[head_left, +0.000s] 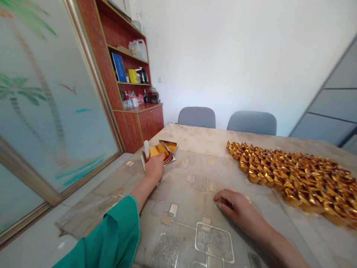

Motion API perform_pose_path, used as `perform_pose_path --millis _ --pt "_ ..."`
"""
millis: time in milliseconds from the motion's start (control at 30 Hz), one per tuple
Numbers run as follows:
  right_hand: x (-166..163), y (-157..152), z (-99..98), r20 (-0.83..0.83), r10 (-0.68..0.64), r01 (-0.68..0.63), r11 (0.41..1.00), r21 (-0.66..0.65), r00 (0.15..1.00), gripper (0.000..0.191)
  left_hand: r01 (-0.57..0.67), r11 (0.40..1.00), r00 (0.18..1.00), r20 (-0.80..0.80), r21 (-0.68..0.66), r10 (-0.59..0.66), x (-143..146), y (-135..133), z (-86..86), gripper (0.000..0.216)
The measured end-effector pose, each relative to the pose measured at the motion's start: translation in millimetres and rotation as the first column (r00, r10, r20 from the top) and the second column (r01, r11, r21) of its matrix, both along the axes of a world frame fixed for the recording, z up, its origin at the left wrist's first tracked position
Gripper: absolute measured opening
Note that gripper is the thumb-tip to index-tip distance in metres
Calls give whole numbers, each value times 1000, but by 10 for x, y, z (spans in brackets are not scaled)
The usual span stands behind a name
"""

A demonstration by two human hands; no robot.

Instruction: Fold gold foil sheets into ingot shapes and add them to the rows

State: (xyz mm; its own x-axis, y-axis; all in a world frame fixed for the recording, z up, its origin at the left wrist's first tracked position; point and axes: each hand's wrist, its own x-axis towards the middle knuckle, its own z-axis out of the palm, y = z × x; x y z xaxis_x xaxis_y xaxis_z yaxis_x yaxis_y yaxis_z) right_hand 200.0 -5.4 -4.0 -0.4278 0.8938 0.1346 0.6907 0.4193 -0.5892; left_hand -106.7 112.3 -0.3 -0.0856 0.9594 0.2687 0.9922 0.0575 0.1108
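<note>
My left hand (154,167) reaches to a small pile of gold foil paper (158,150) at the far left of the table. Its fingers are closed at the near edge of the top sheet; the fingertips are partly hidden. White wrapping stands up at the left side of the pile. Over the middle of the table, my right hand (233,204) rests with fingers loosely bent, the thumb a little apart, holding nothing. To its right lie many folded gold foil ingots (292,175), packed closely together in rows.
A patterned cloth covers the table (192,208). Two grey chairs (196,117) stand behind the far edge by the white wall. At the left are a frosted sliding door (55,93) with palm trees and a red-brown cabinet (152,121) with jugs, a kettle and bottles.
</note>
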Motion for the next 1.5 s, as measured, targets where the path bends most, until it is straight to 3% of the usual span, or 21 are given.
perform_pose_path --millis 400,600,767,967,1200,1367,1500 --pt "0 -22 -38 -56 -1 3 999 40 998 19 88 996 985 -147 10 -86 -21 -5 7 35" --pt "-11 -42 -15 -35 -11 13 999 52 999 21 52 998 979 -199 37 -44 31 -37 58 36" --pt "-13 -32 -8 -35 -13 15 998 69 999 21 76 997 971 -224 -23 -79 45 -19 44 33" --pt "-17 -39 2 -32 -14 16 998 60 999 21 22 999 981 -190 -42 -30 25 -17 22 47" --pt "-15 -35 -1 -35 -9 11 998 55 999 20 -34 999 990 -141 -21 31 17 -25 68 45" --pt "-20 -44 23 -37 -12 14 999 45 999 22 -97 994 989 -104 50 102 45 -67 134 36" --pt "-23 -47 33 -29 -19 20 999 39 999 23 -151 975 988 12 164 151 59 -111 189 36"
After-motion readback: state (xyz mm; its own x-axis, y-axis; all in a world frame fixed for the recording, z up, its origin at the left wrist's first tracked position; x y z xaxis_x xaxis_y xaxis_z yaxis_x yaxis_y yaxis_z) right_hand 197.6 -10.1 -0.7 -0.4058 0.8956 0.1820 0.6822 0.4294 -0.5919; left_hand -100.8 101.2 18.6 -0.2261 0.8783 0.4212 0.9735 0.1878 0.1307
